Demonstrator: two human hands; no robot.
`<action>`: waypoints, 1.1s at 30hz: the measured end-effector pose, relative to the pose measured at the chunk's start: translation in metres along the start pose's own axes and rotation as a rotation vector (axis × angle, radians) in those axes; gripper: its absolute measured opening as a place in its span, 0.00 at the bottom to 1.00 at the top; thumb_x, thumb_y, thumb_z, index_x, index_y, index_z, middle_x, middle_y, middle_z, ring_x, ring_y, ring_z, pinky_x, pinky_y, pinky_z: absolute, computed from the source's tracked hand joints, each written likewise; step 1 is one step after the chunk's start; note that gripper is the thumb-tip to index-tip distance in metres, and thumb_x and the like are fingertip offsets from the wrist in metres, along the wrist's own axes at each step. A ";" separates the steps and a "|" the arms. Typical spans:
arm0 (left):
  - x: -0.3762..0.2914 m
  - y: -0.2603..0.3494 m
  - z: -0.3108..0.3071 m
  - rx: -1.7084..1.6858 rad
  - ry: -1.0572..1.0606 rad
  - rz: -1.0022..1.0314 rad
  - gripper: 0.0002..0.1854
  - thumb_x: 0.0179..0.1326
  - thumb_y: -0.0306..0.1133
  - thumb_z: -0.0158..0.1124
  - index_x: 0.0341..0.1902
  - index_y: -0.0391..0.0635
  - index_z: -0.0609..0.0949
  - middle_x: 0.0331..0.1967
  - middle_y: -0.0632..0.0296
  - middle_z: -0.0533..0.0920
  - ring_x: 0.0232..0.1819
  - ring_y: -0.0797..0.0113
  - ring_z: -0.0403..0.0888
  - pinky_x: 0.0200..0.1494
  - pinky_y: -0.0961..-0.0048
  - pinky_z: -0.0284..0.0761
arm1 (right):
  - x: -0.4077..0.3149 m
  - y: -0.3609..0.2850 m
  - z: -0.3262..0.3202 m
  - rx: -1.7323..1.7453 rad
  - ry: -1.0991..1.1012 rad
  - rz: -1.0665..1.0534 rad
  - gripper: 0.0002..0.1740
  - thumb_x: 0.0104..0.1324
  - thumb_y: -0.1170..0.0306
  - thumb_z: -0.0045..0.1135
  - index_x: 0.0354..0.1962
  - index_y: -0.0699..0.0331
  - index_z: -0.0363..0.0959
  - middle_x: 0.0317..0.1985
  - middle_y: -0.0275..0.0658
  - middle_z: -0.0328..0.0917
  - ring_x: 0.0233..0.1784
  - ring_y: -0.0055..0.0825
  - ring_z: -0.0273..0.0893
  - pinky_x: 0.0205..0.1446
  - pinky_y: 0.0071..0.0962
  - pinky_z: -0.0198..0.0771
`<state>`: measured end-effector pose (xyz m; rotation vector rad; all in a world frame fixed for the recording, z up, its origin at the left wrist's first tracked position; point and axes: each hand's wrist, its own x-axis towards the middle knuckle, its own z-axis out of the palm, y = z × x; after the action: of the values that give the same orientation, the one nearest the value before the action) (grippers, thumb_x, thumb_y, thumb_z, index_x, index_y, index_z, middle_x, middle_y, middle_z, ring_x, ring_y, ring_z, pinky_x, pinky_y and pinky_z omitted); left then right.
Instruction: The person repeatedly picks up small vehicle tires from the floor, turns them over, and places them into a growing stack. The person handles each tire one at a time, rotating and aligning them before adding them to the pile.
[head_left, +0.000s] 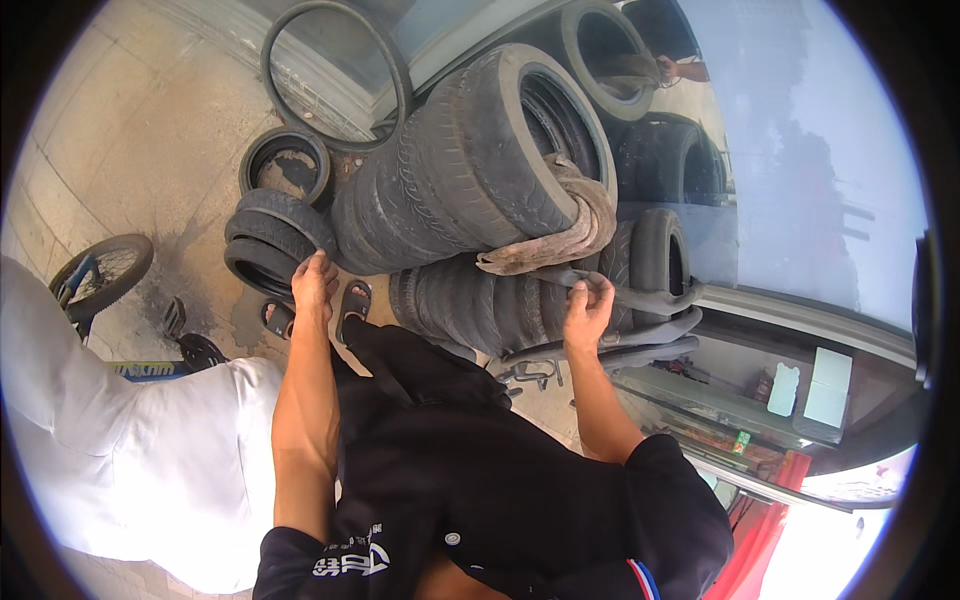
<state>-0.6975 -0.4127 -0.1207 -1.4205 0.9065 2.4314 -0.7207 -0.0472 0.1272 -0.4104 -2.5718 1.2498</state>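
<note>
My left hand (313, 286) has its fingers curled and overlaps the edge of a low stack of small rubber tyres (262, 229). Nothing shows clearly in it, and I cannot tell whether it touches the tyres. My right hand (589, 313) has bent fingers and overlaps a flat black inner tube (652, 300); a grip on the tube cannot be made out. Just beyond that hand, a dusty brown cloth (555, 244) drapes over the rim of the top tyre (510, 142) on a tall stack. A second stack of tyres (480, 311) stands nearer to me.
A thin bicycle tyre (405, 75) leans by the wall, near a small tyre (244, 161) on the ground. At left are a bicycle wheel (142, 262) and a person in a white top (165, 465). Reflective glass (795, 172) and a display case (675, 405) line the right.
</note>
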 end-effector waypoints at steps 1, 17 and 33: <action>-0.001 0.002 0.006 0.049 -0.012 0.025 0.30 0.62 0.45 0.65 0.62 0.40 0.72 0.53 0.55 0.80 0.45 0.63 0.80 0.43 0.67 0.75 | 0.015 -0.007 -0.005 -0.001 0.094 -0.095 0.30 0.66 0.70 0.60 0.60 0.70 0.58 0.47 0.45 0.72 0.39 0.23 0.73 0.43 0.25 0.74; -0.053 0.057 0.099 0.293 -0.176 0.089 0.31 0.65 0.46 0.62 0.65 0.40 0.68 0.63 0.48 0.74 0.58 0.51 0.77 0.58 0.57 0.72 | 0.081 -0.045 -0.012 0.168 -0.011 0.199 0.17 0.58 0.76 0.58 0.46 0.71 0.72 0.34 0.39 0.79 0.36 0.23 0.76 0.40 0.24 0.72; -0.043 0.099 0.099 0.408 -0.255 0.104 0.29 0.65 0.45 0.61 0.64 0.40 0.71 0.60 0.48 0.77 0.53 0.54 0.80 0.53 0.59 0.75 | 0.129 -0.067 -0.331 0.804 0.535 -0.281 0.10 0.66 0.77 0.51 0.44 0.71 0.72 0.39 0.43 0.80 0.41 0.33 0.79 0.46 0.32 0.78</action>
<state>-0.7907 -0.4276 -0.0084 -0.9215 1.3389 2.2504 -0.7365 0.1987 0.3926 -0.1630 -1.4723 1.6400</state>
